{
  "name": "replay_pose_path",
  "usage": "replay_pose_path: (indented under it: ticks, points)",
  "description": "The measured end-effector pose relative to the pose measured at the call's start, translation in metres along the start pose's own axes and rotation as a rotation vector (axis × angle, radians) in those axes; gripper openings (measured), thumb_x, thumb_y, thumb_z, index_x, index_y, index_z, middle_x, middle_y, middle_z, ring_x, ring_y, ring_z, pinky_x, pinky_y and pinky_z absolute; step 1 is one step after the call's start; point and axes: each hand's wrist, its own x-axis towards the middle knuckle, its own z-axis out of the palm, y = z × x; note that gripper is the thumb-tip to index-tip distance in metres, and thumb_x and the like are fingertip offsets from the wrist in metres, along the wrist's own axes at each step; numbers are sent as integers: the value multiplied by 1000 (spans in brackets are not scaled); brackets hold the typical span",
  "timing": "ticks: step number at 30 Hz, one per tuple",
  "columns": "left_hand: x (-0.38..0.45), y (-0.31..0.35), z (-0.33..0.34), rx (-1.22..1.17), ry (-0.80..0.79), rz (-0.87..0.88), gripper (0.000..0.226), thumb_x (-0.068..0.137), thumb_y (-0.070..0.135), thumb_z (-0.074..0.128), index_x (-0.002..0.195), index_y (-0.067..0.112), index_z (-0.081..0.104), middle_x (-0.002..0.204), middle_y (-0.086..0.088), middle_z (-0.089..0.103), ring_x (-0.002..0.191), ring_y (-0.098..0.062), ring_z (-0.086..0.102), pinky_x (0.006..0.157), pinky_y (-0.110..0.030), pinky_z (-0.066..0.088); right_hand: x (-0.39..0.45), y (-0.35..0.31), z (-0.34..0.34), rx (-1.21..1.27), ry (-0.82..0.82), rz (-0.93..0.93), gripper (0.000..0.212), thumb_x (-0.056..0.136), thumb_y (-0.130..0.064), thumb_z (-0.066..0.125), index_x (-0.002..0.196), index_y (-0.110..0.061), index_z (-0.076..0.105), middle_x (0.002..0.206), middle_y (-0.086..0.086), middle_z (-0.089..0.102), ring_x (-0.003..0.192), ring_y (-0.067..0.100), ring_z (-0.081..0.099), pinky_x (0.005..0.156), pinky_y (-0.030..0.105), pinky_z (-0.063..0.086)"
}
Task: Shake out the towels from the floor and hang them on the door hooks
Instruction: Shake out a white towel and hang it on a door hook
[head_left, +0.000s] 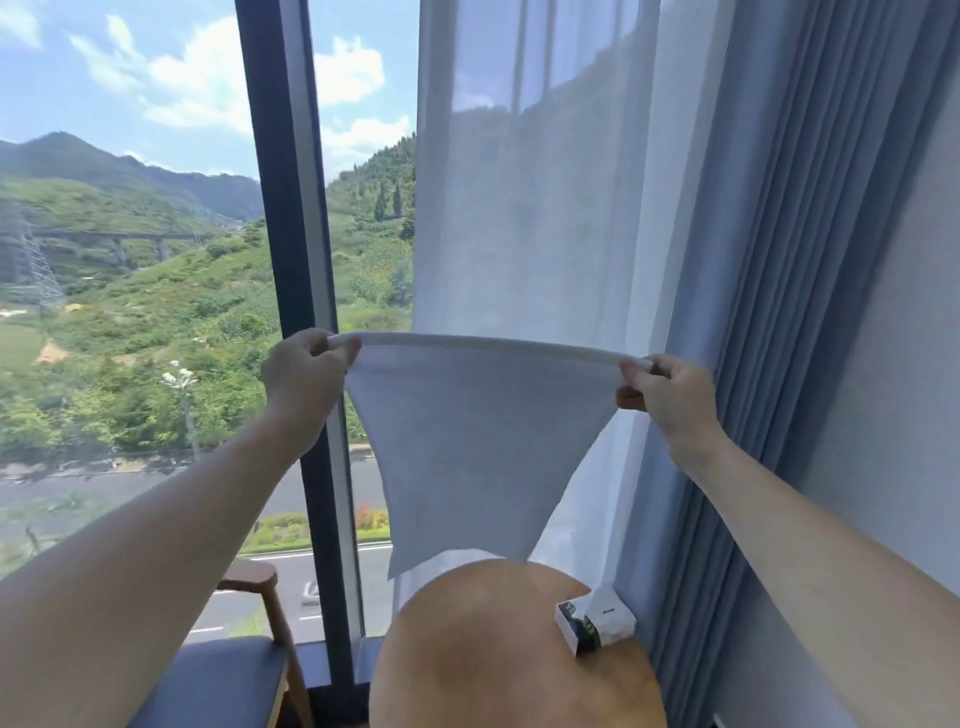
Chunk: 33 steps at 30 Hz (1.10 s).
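Note:
A white towel (467, 431) hangs stretched out in front of me, its top hem pulled taut between both hands at about chest height. My left hand (306, 379) pinches the left top corner. My right hand (670, 395) pinches the right top corner. The towel narrows toward its lower edge, which hangs just above a round wooden table (467, 660). No door or hooks are in view.
A large window with a dark frame (291, 260) is straight ahead, with a sheer white curtain (519, 182) and a blue-grey drape (779, 260) to the right. A small box (595, 623) sits on the table's right side. A wooden chair with a blue seat (228, 680) stands at lower left.

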Motion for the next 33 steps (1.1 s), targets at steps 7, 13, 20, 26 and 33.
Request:
replay_pose_path:
  ticks: [7,13,20,26,33]
  points:
    - [-174,-70,-7,122,-37,-320,31,79,34,62,78,3,66,79,-19,63,75,-33,55,67,-37,38,-124,97,-61,-82,-142,206,22,91,-10,66,72,1,67,63,11,61,62,22,60,70,45,58]
    - [-286,-136,2,258,-165,-512,15,85,32,67,74,21,69,84,-10,68,84,-28,63,71,-38,52,-212,186,-109,-215,-163,405,25,84,-16,68,69,4,65,60,11,63,57,16,59,63,46,55]
    - [-367,-189,12,404,-317,-675,17,90,37,67,78,27,74,84,-1,69,84,-20,63,80,-42,56,-268,251,-147,-321,-258,588,23,89,-17,66,70,-5,69,65,4,69,61,19,66,62,36,54]
    - [-362,-215,31,440,-395,-738,26,90,33,65,78,11,71,75,-6,67,77,-26,62,74,-36,51,-261,281,-133,-361,-255,638,22,92,-18,64,77,-3,71,70,12,71,62,19,66,63,34,59]
    - [-293,-280,73,485,-386,-790,23,88,36,63,84,15,73,86,-9,71,84,-28,66,83,-48,60,-200,328,-70,-400,-271,689,21,94,-20,66,78,-8,72,69,13,71,61,21,66,64,35,61]
